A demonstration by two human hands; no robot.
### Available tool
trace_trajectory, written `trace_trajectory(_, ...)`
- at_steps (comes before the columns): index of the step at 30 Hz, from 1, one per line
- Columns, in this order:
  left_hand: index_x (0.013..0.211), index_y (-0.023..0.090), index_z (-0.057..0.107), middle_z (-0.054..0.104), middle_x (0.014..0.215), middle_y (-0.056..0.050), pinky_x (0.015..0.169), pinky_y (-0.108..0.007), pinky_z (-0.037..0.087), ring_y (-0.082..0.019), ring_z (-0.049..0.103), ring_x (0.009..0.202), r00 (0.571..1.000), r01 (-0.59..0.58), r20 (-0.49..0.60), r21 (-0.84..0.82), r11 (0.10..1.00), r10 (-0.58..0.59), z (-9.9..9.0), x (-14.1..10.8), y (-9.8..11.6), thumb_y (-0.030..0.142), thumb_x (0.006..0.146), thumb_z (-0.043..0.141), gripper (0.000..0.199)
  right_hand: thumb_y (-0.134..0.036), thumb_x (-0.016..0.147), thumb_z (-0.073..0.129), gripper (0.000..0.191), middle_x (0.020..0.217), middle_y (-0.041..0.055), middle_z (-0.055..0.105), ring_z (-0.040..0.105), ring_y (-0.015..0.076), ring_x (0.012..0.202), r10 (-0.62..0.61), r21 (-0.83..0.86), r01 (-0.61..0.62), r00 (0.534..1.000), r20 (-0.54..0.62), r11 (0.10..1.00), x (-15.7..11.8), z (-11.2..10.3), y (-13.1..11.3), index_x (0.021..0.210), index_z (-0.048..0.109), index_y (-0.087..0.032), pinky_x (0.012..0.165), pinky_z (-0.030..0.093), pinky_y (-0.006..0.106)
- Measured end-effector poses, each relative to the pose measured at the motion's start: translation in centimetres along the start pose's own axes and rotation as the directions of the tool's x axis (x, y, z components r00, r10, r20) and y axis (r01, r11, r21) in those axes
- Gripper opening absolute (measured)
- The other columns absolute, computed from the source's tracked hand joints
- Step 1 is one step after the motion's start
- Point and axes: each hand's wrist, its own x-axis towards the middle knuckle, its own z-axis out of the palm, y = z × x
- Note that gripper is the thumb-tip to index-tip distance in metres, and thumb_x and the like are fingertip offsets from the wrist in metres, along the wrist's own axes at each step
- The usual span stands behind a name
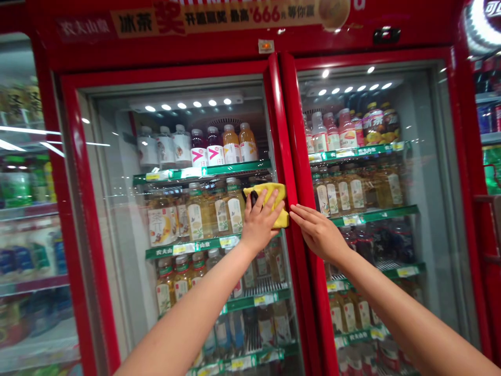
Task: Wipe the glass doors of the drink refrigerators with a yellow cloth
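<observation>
My left hand (260, 223) presses a yellow cloth (278, 194) against the glass of the left cooler door (172, 75), near its inner edge. Its fingers are spread over the cloth, and a small black patch shows at the cloth's left side. Just to the right, my right hand (319, 232) rests with straight fingers at the red frame of the right cooler door (294, 130); the thumb is hidden. Nothing shows in that hand. Behind the glass, bottled drinks (235, 206) stand close to the cloth.
Green-edged shelves (364, 152) with rows of bottles fill the red cooler behind both doors. Another drinks cooler (31, 209) stands at the left, and more shelves (487, 138) at the right. A lit sign strip (230, 18) runs above the doors.
</observation>
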Motion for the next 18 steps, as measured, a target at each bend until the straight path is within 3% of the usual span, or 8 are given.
trace_trajectory(2, 0.150, 0.028, 0.050, 0.029, 0.168, -0.007, 0.129, -0.063, 0.007, -0.032, 0.017, 0.159, 0.995, -0.094, 0.030, 0.000, 0.996, 0.094, 0.4, -1.0, 0.4, 0.041, 0.077, 0.084, 0.082, -0.006, 0.096, 0.042, 0.051, 0.144, 0.0113, 0.064, 0.057, 0.0237, 0.137, 0.010, 0.006, -0.010, 1.000, 0.000, 1.000, -0.1, 0.1, -0.1, 0.141, 0.061, -0.020, 0.111, 0.055, 0.044)
trace_trajectory(4, 0.150, 0.029, 0.050, 0.031, 0.168, -0.006, 0.129, -0.062, 0.010, -0.031, 0.020, 0.158, 0.994, -0.104, 0.044, -0.002, 0.995, 0.104, 0.4, -1.0, 0.4, 0.041, 0.078, 0.083, 0.080, -0.005, 0.096, 0.042, 0.050, 0.142, 0.0115, 0.065, 0.059, 0.0239, 0.135, 0.012, 0.010, -0.012, 1.000, 0.001, 1.000, 0.0, 0.1, -0.1, 0.140, 0.063, -0.018, 0.110, 0.056, 0.044)
trace_trajectory(12, 0.156, 0.033, 0.040, 0.029, 0.169, -0.004, 0.129, -0.061, 0.012, -0.031, 0.020, 0.159, 0.987, 0.162, -0.022, -0.002, 0.987, -0.162, -2.7, 5.0, -2.9, 0.037, 0.076, 0.086, 0.092, -0.005, 0.094, 0.044, 0.054, 0.139, 0.0098, 0.067, 0.062, 0.0243, 0.132, 0.039, 0.041, -0.039, 0.999, 0.000, 0.998, 0.8, -0.4, -0.1, 0.142, 0.061, -0.023, 0.109, 0.056, 0.046)
trace_trajectory(15, 0.156, 0.032, 0.041, 0.028, 0.169, -0.005, 0.128, -0.062, 0.013, -0.034, 0.020, 0.158, 0.952, 0.297, -0.078, 0.001, 0.955, -0.296, -2.8, 3.5, -3.5, 0.037, 0.076, 0.085, 0.091, -0.005, 0.094, 0.043, 0.055, 0.142, 0.0092, 0.065, 0.058, 0.0240, 0.136, 0.041, 0.045, -0.041, 0.999, -0.007, 0.998, 0.6, -0.6, -0.4, 0.143, 0.060, -0.023, 0.110, 0.056, 0.045)
trace_trajectory(18, 0.157, 0.031, 0.040, 0.029, 0.169, -0.007, 0.128, -0.065, 0.011, -0.036, 0.019, 0.158, 0.924, 0.374, -0.093, 0.018, 0.927, -0.371, -1.9, 0.0, -2.7, 0.039, 0.076, 0.085, 0.094, -0.005, 0.095, 0.042, 0.054, 0.144, 0.0085, 0.064, 0.056, 0.0238, 0.139, 0.042, 0.043, -0.041, 0.999, -0.023, 0.998, 0.3, -0.7, -0.7, 0.143, 0.060, -0.023, 0.111, 0.055, 0.046)
